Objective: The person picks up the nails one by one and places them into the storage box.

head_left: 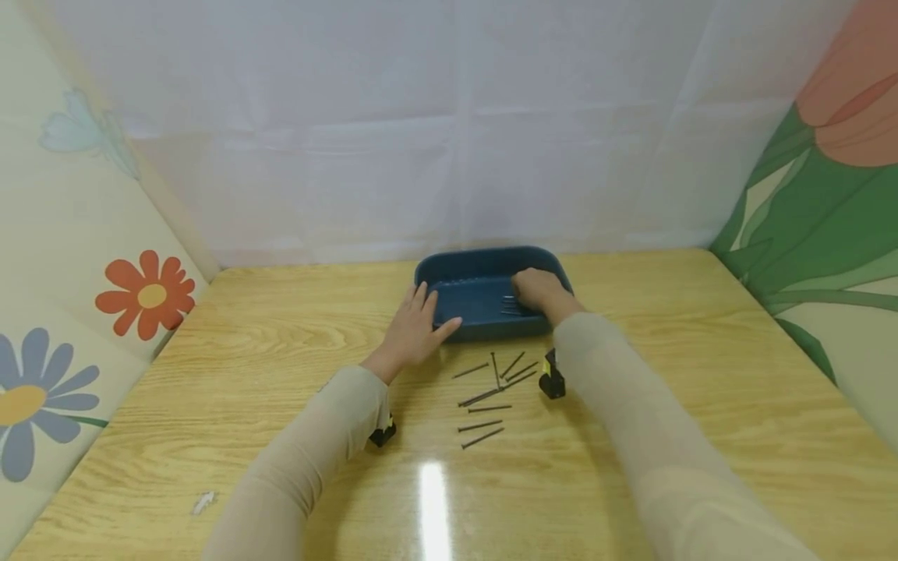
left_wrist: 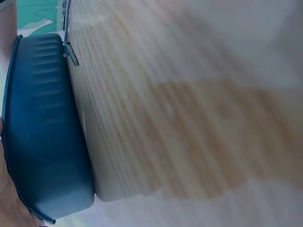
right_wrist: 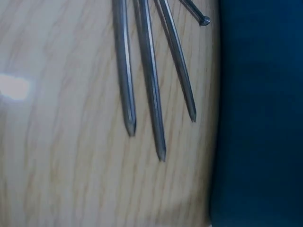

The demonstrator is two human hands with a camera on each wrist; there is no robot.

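A dark blue tray [head_left: 468,331] stands near the back of the table. My left hand [head_left: 412,327] lies over its left front corner, fingers and thumb spread and touching the rim. Inside the tray at the right, my right hand [head_left: 540,290] reaches down with curled fingers beside several nails [head_left: 510,305]. Its fingertips are hidden, so whether it pinches a nail does not show. More loose nails [head_left: 484,410] lie on the table in front of the tray. The right wrist view shows pointed nails [right_wrist: 150,85] close up beside the tray wall [right_wrist: 260,113].
The wooden table [head_left: 281,312] meets a white cloth backdrop [head_left: 337,156] behind the tray. Flower-painted panels [head_left: 77,234] stand at both sides. A small whitish scrap [head_left: 203,502] lies at the front left. Black wrist devices [head_left: 552,378] hang under both forearms.
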